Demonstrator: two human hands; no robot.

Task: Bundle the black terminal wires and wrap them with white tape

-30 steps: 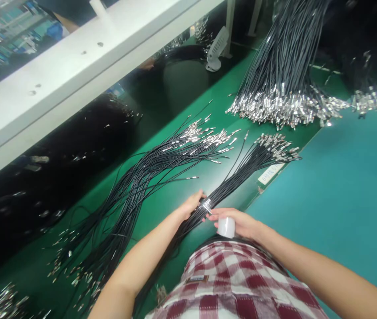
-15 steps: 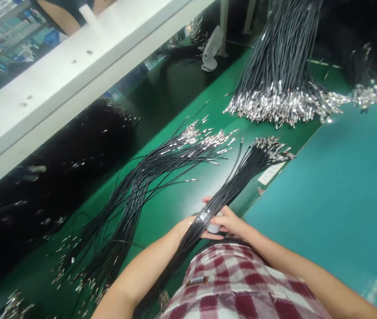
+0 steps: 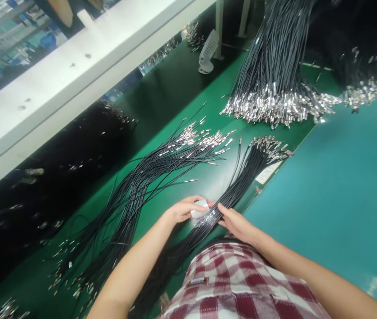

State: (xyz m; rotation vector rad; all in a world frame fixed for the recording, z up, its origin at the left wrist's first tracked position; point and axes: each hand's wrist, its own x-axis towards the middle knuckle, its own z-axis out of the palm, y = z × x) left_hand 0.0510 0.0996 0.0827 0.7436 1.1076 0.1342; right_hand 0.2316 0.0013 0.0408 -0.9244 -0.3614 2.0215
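Gripping white tape roll (image 3: 198, 213), left fingers (image 3: 190, 205) beside black cable bundle (image 3: 237, 188); right fingers (image 3: 225, 211) holding bundle's opposite side, by surface's (image 3: 166, 195) near edge.

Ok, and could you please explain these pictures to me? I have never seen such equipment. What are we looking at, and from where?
There is no machine here, only a person's two bare hands. A camera worn on the head takes every picture, looking forward and down, so you also see the person's red-and-white checked garment.

The left hand holds a white roll, which looks like tape. The right hand grips a bundle of black cables with metal ends. A shiny, clear strip lies across that bundle.

On the green work surface, looser black cables lie to the left, and a larger cable pile is at the upper right.
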